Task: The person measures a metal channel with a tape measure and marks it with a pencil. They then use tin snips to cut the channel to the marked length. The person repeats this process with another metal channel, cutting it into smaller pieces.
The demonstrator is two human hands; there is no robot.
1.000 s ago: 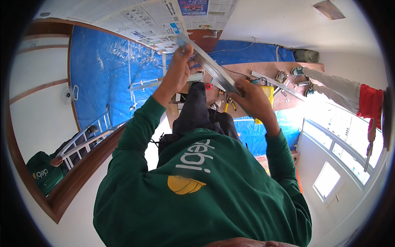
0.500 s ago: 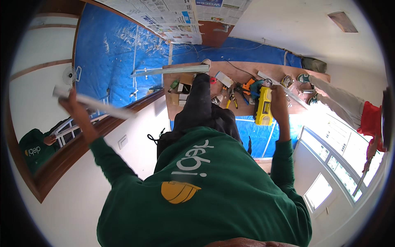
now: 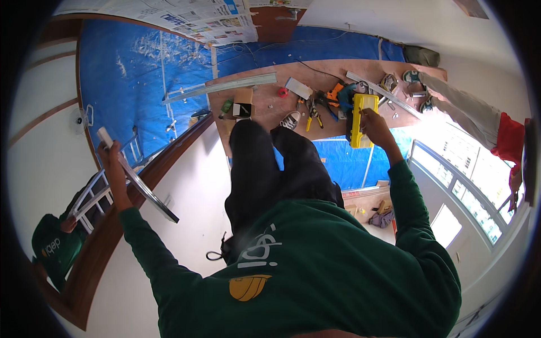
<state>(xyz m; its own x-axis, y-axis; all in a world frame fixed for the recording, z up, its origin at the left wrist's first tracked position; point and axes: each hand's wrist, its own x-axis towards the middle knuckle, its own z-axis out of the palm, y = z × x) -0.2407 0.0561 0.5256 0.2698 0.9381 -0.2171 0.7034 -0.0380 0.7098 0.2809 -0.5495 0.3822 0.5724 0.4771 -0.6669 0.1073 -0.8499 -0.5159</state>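
Observation:
My left hand point(image 3: 111, 156) is raised at the left, its fingers wrapped round a thin metal strip point(image 3: 147, 193) with a pale end poking out above the fist. The strip slants down to the right past my forearm. My right hand point(image 3: 376, 128) is in front of a yellow toolbox point(image 3: 365, 104), its fingers curled inward. Whether it touches the box, or holds something small, is hidden. Left of the box are a blue power tool point(image 3: 348, 93), an orange tool point(image 3: 335, 94) and yellow-handled pliers point(image 3: 314, 117) on a brown wooden platform point(image 3: 270, 115).
Long metal channels point(image 3: 236, 84) lie across the platform, near an open cardboard box point(image 3: 243, 103) and a red tape roll point(image 3: 282, 92). A person in red point(image 3: 510, 138) stands at the right. Another in green point(image 3: 53, 248) is by a ladder point(image 3: 93, 209), beyond a wooden frame point(image 3: 107, 248).
My view has shifted and both my legs now show. The strip in my left hand has swung to point more steeply down. My right hand has moved lower across the yellow toolbox.

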